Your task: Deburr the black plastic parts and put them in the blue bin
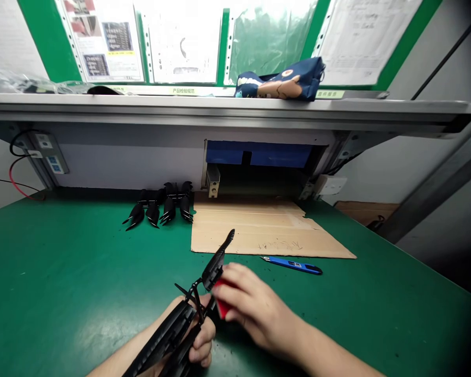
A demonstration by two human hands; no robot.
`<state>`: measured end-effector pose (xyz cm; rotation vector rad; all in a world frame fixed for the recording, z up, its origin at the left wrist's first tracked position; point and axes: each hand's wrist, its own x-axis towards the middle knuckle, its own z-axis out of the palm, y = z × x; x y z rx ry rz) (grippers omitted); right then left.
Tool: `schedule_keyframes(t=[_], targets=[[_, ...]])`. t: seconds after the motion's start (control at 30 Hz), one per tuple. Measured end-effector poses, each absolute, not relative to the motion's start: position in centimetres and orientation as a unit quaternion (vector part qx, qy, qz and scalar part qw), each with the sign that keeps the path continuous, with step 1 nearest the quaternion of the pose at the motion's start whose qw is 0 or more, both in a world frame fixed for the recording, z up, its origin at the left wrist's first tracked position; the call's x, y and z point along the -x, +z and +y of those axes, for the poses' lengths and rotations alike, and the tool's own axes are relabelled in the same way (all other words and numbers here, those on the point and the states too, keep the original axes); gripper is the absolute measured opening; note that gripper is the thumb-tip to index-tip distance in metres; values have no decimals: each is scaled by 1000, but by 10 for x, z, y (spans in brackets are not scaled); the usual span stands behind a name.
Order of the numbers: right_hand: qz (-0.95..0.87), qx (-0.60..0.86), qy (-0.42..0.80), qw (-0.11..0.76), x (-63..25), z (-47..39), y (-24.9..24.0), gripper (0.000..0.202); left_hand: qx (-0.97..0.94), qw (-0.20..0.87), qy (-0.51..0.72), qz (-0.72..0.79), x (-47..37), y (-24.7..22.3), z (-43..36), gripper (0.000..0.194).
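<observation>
Black branched pc (167, 331), L hand (202, 337)

Beneath the tan cardboard sheet (251, 230), the workbench (82, 262) is green; before it, the plastic moulding (176, 323) is black, the block (222, 309) red, the utility knife (292, 263) blue and black.

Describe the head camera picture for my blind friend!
A person's left hand holds a black branching part over a green table; the right hand pinches a red piece close to it. Behind lie cardboard, a blue cutter and more black parts.
</observation>
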<state>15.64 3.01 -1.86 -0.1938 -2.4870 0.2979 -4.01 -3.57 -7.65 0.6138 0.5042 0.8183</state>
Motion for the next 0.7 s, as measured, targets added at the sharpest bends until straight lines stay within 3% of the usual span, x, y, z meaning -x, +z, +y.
schedule_keyframes(t=[0.2,0.3,0.4,0.57,0.7], targets=[[-940,89,117,309,-156,28,-18,31,-291,839,387,249,36,-69,-37,51],[-946,69,124,291,-158,30,-19,31,-291,835,395,250,36,-65,-37,39],[-925,138,158,316,-165,42,-22,33,-288,839,389,250,38,-63,-34,39],[-723,319,409,456,-168,42,-25,35,-294,835,408,221,39,-68,-25,47],[-686,242,556,402,-152,16,-23,46,-292,826,424,231,34,-77,-23,43]])
